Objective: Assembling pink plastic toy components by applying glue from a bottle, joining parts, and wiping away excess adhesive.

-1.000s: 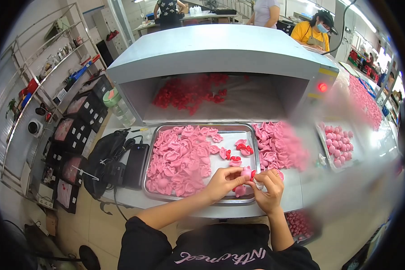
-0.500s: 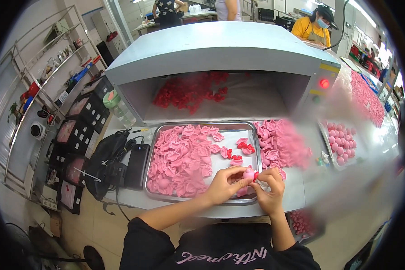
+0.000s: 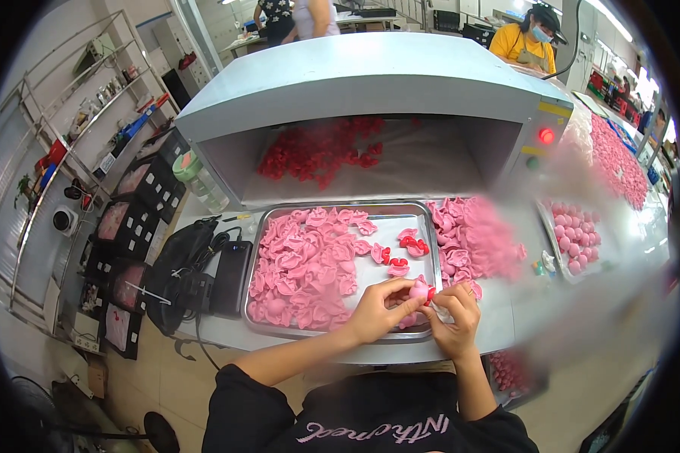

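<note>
My left hand (image 3: 378, 311) pinches a small rounded pink plastic piece (image 3: 418, 288) between thumb and fingers, over the right front part of a metal tray (image 3: 391, 226). A small red bow-shaped piece (image 3: 431, 294) sits against its right side, and the closed fingers of my right hand (image 3: 458, 318) grip it. Something whitish shows under the right fingertips, too small to name. Many pink curled pieces (image 3: 302, 264) fill the left of the tray. A few pink pieces with red bows (image 3: 414, 245) lie at its right.
Behind the tray stands a grey box-shaped machine (image 3: 370, 72) with red pieces (image 3: 317, 155) inside. More pink pieces (image 3: 468, 238) are heaped right of the tray, beside a tray of pink balls (image 3: 574, 238). A black power adapter (image 3: 231, 279) and a bottle (image 3: 202, 185) stand left.
Both hands stay joined at the pink piece with only slight finger movement. In the background, a person in a light top has shifted left.
</note>
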Demonstrator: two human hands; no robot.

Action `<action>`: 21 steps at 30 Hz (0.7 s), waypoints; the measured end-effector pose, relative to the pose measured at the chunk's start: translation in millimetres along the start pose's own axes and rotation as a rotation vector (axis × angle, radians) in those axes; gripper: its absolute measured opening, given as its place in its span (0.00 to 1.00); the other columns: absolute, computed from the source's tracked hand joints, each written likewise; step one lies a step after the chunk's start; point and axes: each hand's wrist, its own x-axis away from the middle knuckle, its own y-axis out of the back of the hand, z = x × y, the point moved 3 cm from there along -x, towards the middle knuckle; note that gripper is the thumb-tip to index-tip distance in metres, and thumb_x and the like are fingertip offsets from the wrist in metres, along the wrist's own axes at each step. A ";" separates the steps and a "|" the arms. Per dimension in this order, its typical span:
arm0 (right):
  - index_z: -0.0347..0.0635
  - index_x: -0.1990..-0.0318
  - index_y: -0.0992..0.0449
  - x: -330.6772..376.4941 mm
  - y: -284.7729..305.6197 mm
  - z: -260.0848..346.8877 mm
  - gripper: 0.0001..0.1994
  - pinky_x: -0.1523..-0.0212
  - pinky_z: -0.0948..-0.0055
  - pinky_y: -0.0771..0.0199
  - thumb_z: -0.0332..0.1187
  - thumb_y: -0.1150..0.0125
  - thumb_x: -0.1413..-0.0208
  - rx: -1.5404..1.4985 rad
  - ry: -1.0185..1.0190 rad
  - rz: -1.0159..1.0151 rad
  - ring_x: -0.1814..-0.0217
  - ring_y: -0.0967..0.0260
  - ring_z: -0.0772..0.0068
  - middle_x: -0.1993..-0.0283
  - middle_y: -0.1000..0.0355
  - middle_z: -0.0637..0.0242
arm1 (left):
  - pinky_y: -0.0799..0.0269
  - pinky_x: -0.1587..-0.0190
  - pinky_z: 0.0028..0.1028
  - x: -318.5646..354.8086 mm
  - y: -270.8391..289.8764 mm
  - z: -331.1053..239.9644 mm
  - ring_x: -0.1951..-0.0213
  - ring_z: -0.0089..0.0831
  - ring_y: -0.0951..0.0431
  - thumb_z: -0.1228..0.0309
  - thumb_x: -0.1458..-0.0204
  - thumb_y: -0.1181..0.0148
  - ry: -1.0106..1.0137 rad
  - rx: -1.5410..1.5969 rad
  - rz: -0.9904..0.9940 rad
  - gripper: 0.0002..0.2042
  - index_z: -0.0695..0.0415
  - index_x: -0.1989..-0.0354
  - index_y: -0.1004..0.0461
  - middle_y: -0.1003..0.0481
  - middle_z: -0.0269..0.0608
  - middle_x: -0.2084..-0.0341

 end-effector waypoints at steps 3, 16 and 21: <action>0.38 0.77 0.30 -0.6 0.6 1.2 0.11 0.77 0.71 0.43 0.23 0.33 0.71 -0.005 0.004 -0.023 0.77 0.41 0.64 0.78 0.35 0.65 | 0.32 0.63 0.19 0.1 -0.4 0.4 0.65 0.19 0.29 0.72 0.50 0.45 0.036 0.033 0.004 0.14 0.67 0.57 0.34 0.29 0.38 0.67; 0.34 0.75 0.31 9.2 3.1 -7.0 0.04 0.70 0.77 0.37 0.18 0.43 0.60 -0.285 -0.425 -0.317 0.72 0.36 0.71 0.72 0.31 0.62 | 0.33 0.60 0.22 -0.5 0.0 -7.0 0.63 0.21 0.30 0.74 0.50 0.47 -0.093 0.051 -0.023 0.13 0.66 0.56 0.36 0.31 0.36 0.66; 0.31 0.60 0.29 -5.1 -1.8 -0.9 0.12 0.58 0.74 0.39 0.22 0.45 0.55 -0.354 -0.293 0.010 0.61 0.36 0.67 0.65 0.32 0.60 | 0.33 0.57 0.22 2.5 -1.2 -4.7 0.62 0.22 0.30 0.75 0.52 0.46 -0.020 0.100 0.045 0.15 0.67 0.55 0.36 0.32 0.39 0.64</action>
